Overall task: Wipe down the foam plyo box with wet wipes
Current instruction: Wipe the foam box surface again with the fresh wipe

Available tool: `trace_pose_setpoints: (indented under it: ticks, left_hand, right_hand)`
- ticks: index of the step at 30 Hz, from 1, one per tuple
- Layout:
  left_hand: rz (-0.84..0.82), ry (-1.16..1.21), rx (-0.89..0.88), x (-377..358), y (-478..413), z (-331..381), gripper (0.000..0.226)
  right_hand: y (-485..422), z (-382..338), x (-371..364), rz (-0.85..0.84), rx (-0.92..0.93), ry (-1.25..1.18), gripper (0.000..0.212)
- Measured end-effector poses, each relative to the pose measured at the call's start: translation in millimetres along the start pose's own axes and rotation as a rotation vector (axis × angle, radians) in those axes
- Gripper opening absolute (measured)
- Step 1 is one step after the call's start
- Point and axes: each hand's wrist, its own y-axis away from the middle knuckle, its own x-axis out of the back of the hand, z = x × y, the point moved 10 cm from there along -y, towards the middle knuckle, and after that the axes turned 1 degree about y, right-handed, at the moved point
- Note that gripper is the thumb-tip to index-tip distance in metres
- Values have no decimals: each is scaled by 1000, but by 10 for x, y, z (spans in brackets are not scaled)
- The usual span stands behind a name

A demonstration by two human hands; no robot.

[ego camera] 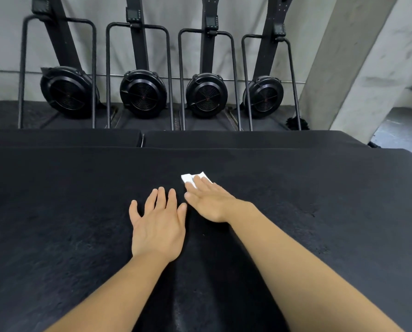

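The black foam plyo box (pixel 320 212) fills the lower half of the view, its flat top facing me. A small white wet wipe (pixel 188 179) lies on that top near the middle. My right hand (pixel 209 200) presses flat on the wipe with straight fingers, covering most of it. Just left of it, my left hand (pixel 158 224) rests flat on the box top, fingers spread, holding nothing. A wet sheen shows on the foam between my forearms.
Beyond the box's far edge lie two more black foam boxes (pixel 248 138). Several black rowing machines (pixel 142 92) stand upright against the grey wall. A concrete pillar (pixel 358 68) rises at the right, with bare floor (pixel 401 130) beside it.
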Motion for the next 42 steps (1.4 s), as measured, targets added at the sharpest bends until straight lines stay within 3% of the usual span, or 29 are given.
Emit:
trace_pose_setpoints:
  ticks: [7, 14, 17, 23, 27, 31, 34, 38, 42]
  left_hand:
    - [3, -22, 0, -34, -29, -9, 71]
    - [-2, 5, -6, -34, -23, 9, 76]
    - [-9, 5, -5, -40, -32, 7, 72]
    - [-14, 11, 3, -33, -26, 15, 70]
    - [-2, 73, -3, 27, -10, 10, 65]
    - [31, 266, 30, 149, -118, -57, 56]
    - [88, 205, 2, 249, -346, 25, 55]
    - [80, 110, -56, 182, -668, 268, 54]
    - [60, -2, -100, -20, -771, 358, 56]
  right_hand:
    - [-286, 1122, 401, 139, -197, 23, 44]
    - [-306, 1880, 560, 142, -412, -30, 47]
    - [-285, 1661, 484, 139, -428, -23, 59]
    - [-180, 531, 209, 174, -154, 51, 60]
    - [-168, -19, -55, 51, -26, -38, 60]
    - [-205, -56, -12, -2, 55, -39, 50]
    - [-300, 241, 129, 36, 46, 17, 49]
    - [-492, 997, 435, 164, -115, -26, 49]
    - [-590, 1808, 622, 182, -277, -27, 52]
